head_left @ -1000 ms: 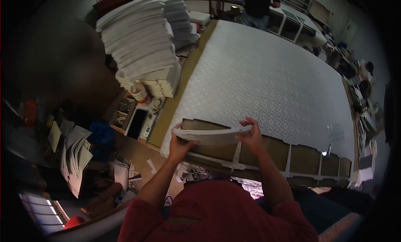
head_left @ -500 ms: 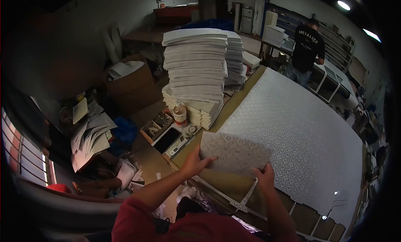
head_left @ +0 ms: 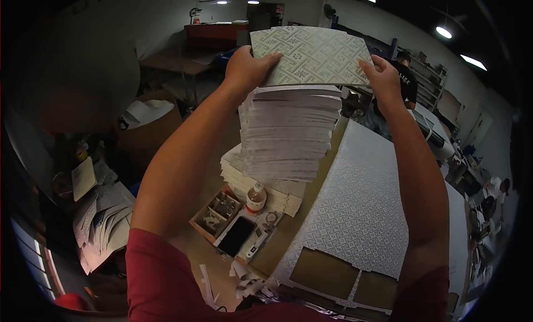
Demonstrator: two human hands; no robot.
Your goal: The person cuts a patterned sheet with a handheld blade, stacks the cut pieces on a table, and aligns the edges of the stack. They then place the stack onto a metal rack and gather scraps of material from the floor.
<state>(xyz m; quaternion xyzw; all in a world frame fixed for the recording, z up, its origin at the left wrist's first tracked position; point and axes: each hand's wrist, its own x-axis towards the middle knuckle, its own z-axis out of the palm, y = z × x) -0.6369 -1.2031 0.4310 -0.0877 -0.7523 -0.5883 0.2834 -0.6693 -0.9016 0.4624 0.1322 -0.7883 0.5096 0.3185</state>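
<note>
A rectangular piece of patterned sheet [head_left: 313, 55], pale with a grey geometric and floral print, is held up between my two hands. My left hand [head_left: 248, 69] grips its left end, thumb on the printed face. At the right end my right hand [head_left: 383, 82] pinches it the same way. The piece is level with the top of a tall stack of cut sheets [head_left: 291, 133] and overlaps it in this view. On the work table lies a large sheet [head_left: 361, 189] with a similar print, with rectangular cut-outs [head_left: 325, 273] along its near edge showing the brown surface.
Beside the stack stand a labelled bottle [head_left: 256, 199] and a wooden box of small parts [head_left: 217, 214]. A dark-screened phone [head_left: 237, 236] lies close by. Loose sheets [head_left: 102, 222] are piled at the left. A person in a black shirt [head_left: 408, 83] stands at the far right.
Both hands have raised the patterned sheet from low over the table's near edge up and forward to the top of the stack. The view has tilted up.
</note>
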